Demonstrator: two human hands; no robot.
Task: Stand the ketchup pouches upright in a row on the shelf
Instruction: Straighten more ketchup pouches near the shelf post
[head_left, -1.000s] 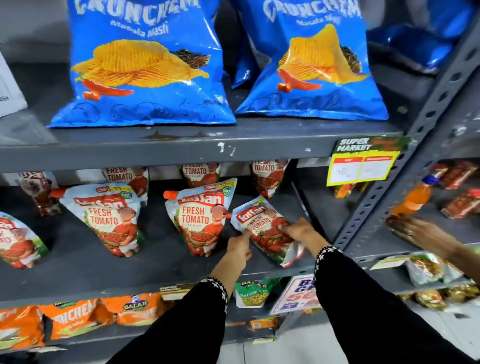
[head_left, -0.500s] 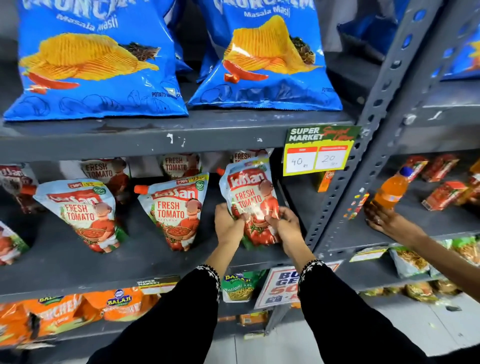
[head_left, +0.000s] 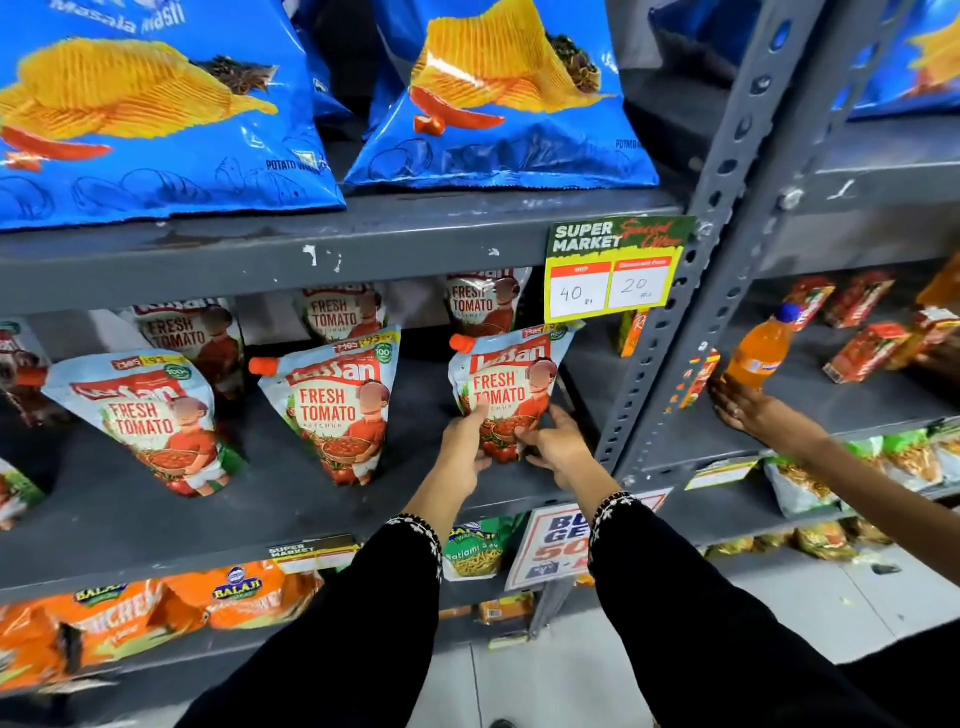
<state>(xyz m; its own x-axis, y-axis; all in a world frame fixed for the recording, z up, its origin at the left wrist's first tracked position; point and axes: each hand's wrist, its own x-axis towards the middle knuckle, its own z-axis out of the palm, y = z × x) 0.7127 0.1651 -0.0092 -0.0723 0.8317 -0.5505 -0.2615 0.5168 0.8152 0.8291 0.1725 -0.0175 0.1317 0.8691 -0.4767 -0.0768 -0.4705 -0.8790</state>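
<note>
GRIP: my left hand (head_left: 464, 446) and right hand (head_left: 558, 451) pinch the base of the ketchup pouch (head_left: 511, 387) from either side, upright at the right end of the shelf (head_left: 291, 512) | STEP: settling it; next I'd let go gently, watching for a tip | COUNT: three front pouches clearly upright, three or more behind, more cut off at left.
</note>
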